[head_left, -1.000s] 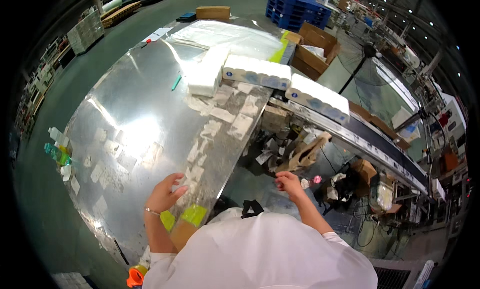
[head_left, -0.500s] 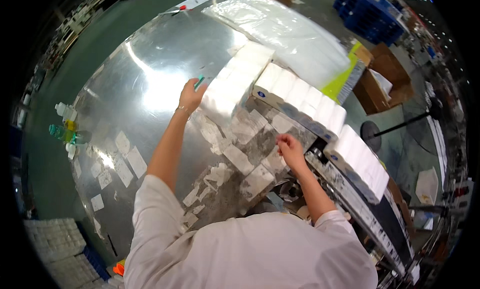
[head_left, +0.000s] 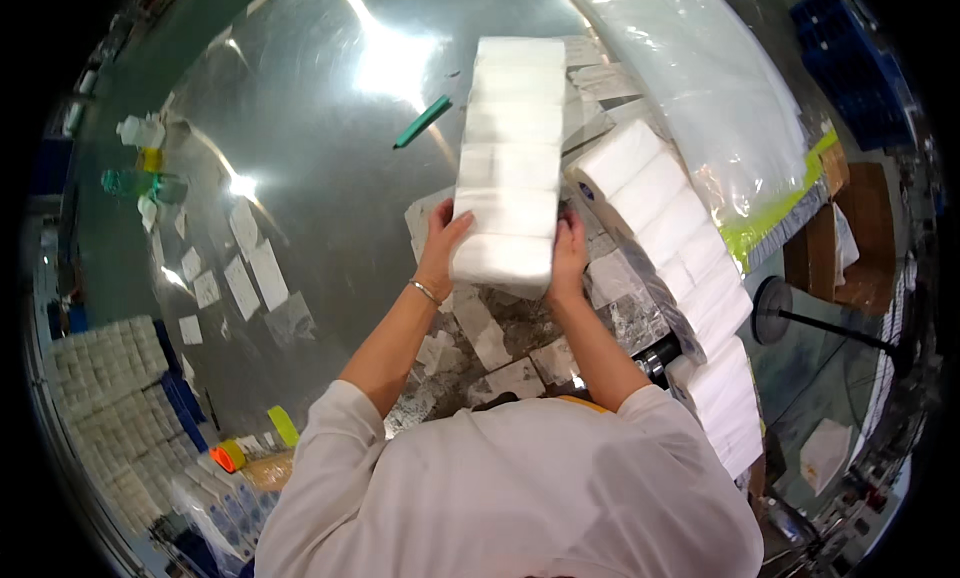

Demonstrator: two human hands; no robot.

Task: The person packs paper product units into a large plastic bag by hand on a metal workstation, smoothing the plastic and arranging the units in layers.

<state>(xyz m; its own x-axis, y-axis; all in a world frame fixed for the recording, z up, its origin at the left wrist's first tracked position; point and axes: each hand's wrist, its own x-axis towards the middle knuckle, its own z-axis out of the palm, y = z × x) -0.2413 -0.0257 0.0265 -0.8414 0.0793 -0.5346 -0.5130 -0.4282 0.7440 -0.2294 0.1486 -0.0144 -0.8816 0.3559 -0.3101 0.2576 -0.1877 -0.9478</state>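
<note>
A long white pack of soft paper rolls point(head_left: 512, 158), lined up in a row, lies between my two hands on the metal table. My left hand point(head_left: 440, 246) closes on its near left side, thumb toward the top. Against the opposite side presses my right hand point(head_left: 568, 258), its fingers partly hidden by the pack. A slim green pen-like tool point(head_left: 422, 121) rests on the table just left of the pack. To the right, a second white pack of rolls point(head_left: 660, 223) stands at a slant, with a further pack point(head_left: 718, 403) behind its near end.
Clear plastic sheets point(head_left: 700, 88) are piled at the far right. White paper labels point(head_left: 268, 275) stick to the metal table point(head_left: 330, 178) on the left, near plastic bottles point(head_left: 145, 183). An orange and yellow tape roll point(head_left: 228, 455) sits lower left. A cardboard box point(head_left: 860, 238) stands at right.
My right hand has come over to the pack, and both hands now hold its sides. The pack has turned more upright in view. The green tool, earlier at my left hand, lies on the table.
</note>
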